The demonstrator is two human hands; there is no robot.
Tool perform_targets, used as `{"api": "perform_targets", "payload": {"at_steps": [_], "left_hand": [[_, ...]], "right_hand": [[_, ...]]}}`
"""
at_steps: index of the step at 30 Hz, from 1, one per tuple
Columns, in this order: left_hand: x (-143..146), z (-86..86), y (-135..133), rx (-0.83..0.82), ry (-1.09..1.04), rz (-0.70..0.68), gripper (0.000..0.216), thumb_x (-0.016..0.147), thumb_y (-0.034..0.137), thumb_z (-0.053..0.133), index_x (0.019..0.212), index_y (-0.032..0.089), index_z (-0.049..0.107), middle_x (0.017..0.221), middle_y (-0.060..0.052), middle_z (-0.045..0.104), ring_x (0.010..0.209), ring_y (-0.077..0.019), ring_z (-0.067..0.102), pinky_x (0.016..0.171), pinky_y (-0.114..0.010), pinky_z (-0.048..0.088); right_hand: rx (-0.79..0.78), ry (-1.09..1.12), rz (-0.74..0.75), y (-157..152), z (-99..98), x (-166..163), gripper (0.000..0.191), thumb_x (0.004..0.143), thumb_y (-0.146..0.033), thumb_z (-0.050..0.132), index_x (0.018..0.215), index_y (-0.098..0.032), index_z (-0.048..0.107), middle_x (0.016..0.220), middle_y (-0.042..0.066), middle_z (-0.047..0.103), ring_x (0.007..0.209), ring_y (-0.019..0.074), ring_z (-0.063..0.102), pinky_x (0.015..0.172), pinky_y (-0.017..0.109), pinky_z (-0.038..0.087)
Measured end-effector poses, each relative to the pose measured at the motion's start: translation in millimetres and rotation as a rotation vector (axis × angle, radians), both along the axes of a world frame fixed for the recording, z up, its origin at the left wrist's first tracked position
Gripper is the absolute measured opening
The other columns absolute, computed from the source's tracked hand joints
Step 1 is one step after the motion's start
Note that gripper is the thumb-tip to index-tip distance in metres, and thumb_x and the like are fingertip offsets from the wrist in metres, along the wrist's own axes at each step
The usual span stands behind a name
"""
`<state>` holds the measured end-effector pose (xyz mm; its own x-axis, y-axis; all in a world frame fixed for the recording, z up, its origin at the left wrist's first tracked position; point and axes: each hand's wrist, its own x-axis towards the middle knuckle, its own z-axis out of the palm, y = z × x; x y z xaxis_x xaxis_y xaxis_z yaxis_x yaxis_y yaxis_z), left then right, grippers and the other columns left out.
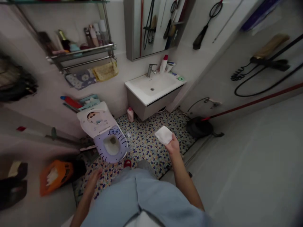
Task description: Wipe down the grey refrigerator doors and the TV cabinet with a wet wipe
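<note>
Pinching a white sheet: right hand, above speckled floor; left hand (blurred, can't tell its grip) near toilet.

Watching remotely, I have a purple oval toilet seat left of a white rectangular sink, a pinkish plastic bottle on the multicoloured patterned floor between them, and a thin white sheet in the right hand.
</note>
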<state>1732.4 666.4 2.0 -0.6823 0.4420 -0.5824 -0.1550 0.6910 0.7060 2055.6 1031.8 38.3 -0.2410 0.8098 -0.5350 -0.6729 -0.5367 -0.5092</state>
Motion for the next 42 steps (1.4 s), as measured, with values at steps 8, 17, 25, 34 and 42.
{"api": "perform_targets", "payload": {"at_steps": [8, 17, 25, 34, 42], "left_hand": [[-44, 51.6, 381, 0.321, -0.05, -0.273, 0.066, 0.05, 0.079, 0.07, 0.08, 0.02, 0.073, 0.102, -0.01, 0.075, 0.116, -0.0311, 0.063, 0.113, -0.041, 0.044], [44, 47.2, 597, 0.375, -0.49, -0.113, 0.03, 0.085, 0.043, 0.072, 0.092, 0.013, 0.072, 0.097, -0.011, 0.076, 0.083, -0.0155, 0.07, 0.079, -0.026, 0.056], [20, 82.0, 824, 0.568, -0.47, 0.113, 0.02, 0.105, 0.019, 0.047, 0.102, 0.01, 0.065, 0.085, -0.007, 0.072, 0.074, -0.0123, 0.069, 0.085, -0.028, 0.057], [-46, 120.8, 1108, 0.654, -0.579, 0.241, 0.029, 0.109, 0.031, 0.045, 0.089, 0.012, 0.054, 0.075, -0.006, 0.066, 0.072, -0.0105, 0.067, 0.098, -0.033, 0.056], [-47, 116.7, 1150, 0.681, -0.601, 0.29, 0.027, 0.11, 0.023, 0.042, 0.089, 0.01, 0.055, 0.077, -0.009, 0.067, 0.078, -0.0113, 0.07, 0.101, -0.034, 0.056]], "right_hand": [[-0.049, -0.105, -0.204, 132, -37.1, 77, 0.05, 0.108, -0.043, 0.029, 0.114, -0.026, 0.076, 0.133, 0.006, 0.073, 0.148, 0.0197, 0.051, 0.131, 0.06, 0.022], [-0.076, -0.081, 0.015, 384, -13.9, 39, 0.043, 0.105, -0.037, 0.035, 0.106, -0.024, 0.076, 0.118, 0.007, 0.079, 0.14, 0.0203, 0.059, 0.127, 0.057, 0.035], [-0.131, -0.063, 0.304, 595, -16.7, -80, 0.035, 0.103, -0.03, 0.04, 0.099, -0.019, 0.073, 0.097, 0.006, 0.081, 0.117, 0.0219, 0.073, 0.12, 0.052, 0.046], [-0.199, -0.117, 0.503, 745, -8.4, -158, 0.032, 0.101, -0.03, 0.042, 0.105, -0.017, 0.071, 0.096, 0.01, 0.08, 0.116, 0.0226, 0.073, 0.116, 0.05, 0.051], [-0.248, -0.148, 0.66, 806, -17.0, -225, 0.03, 0.101, -0.027, 0.043, 0.115, -0.016, 0.067, 0.097, 0.007, 0.08, 0.112, 0.0203, 0.074, 0.116, 0.045, 0.051]]}}
